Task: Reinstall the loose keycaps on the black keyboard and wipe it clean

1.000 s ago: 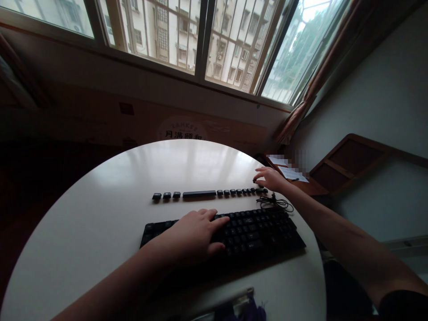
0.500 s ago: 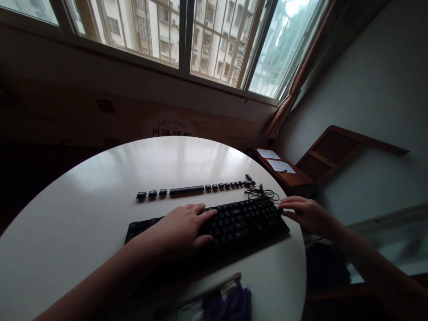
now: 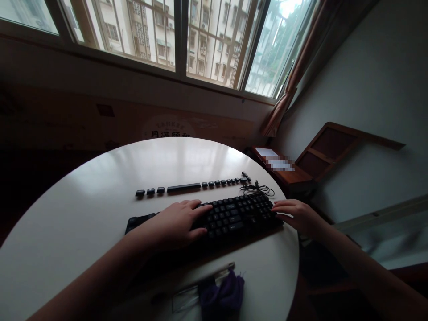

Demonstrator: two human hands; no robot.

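- Head view: a black computer keyboard (image 3: pixel 234 220) lies on the white round-edged table (image 3: pixel 76 209); its long axis runs from roughly half past eight to half past two; its long far edge faces the barred window (image 3: pixel 214 44) at twelve o'clock.
- The left hand (image 3: pixel 174 225) lies palm down over the nine o'clock half of the keyboard; its thumb stands apart from the index finger, and both stretch toward three o'clock.
- The right hand (image 3: pixel 294 216) is at the keyboard's three o'clock end, fingertips at its edge; a slight gap shows among the fingers; I cannot tell whether they pinch anything.
- Around the keyboard: a row of loose keycaps (image 3: pixel 161 190) at twelve o'clock, parallel to its far edge, with the long spacebar keycap (image 3: pixel 183 189) among them; one keycap (image 3: pixel 244 174) sits just beyond the row's right end, toward half past one; a bundled black cable (image 3: pixel 259 190) lies just beside the far edge at two o'clock; a purple cloth (image 3: pixel 224 292) lies near six o'clock.
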